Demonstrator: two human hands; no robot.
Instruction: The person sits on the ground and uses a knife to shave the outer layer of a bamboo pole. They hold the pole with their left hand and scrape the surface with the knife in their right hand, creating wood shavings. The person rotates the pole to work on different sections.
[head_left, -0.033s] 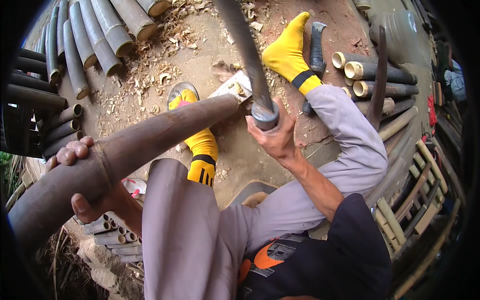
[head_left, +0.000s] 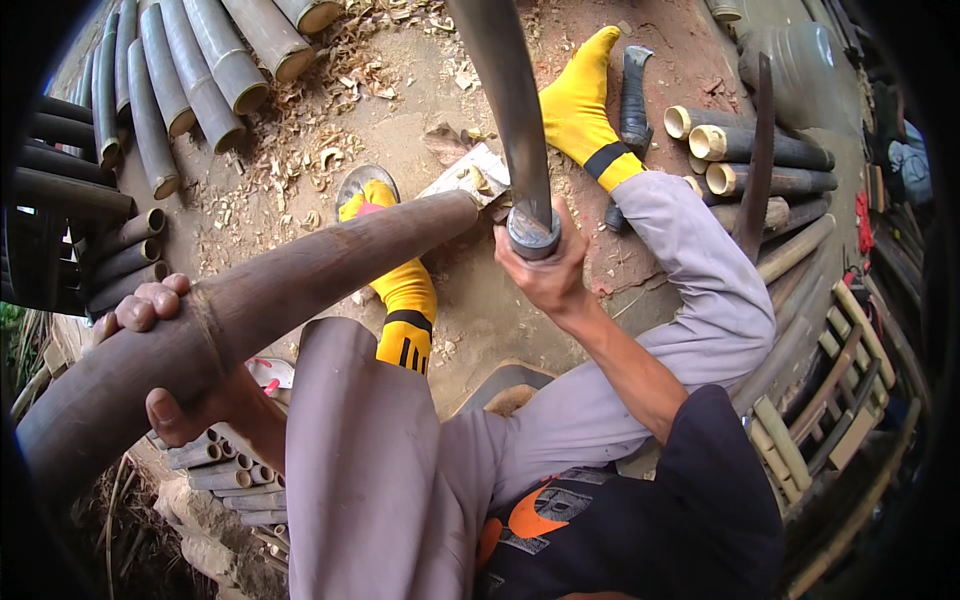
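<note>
Bamboo pole (head_left: 320,265): left hand (head_left: 195,410) wrapped round. Blade (head_left: 513,95): swung slightly rightward, clear of pole; we clench its handle (head_left: 533,240) in right hand (head_left: 550,278).

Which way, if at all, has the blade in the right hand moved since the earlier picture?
Yes, rightward: the blade now covers the heel edge of the right yellow sock, which itself has stayed in place.

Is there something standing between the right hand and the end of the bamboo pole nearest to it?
Nothing visible stands between the right hand and that end of the bamboo pole; ground shows in the gap. The pale block lies farther forward.
</note>
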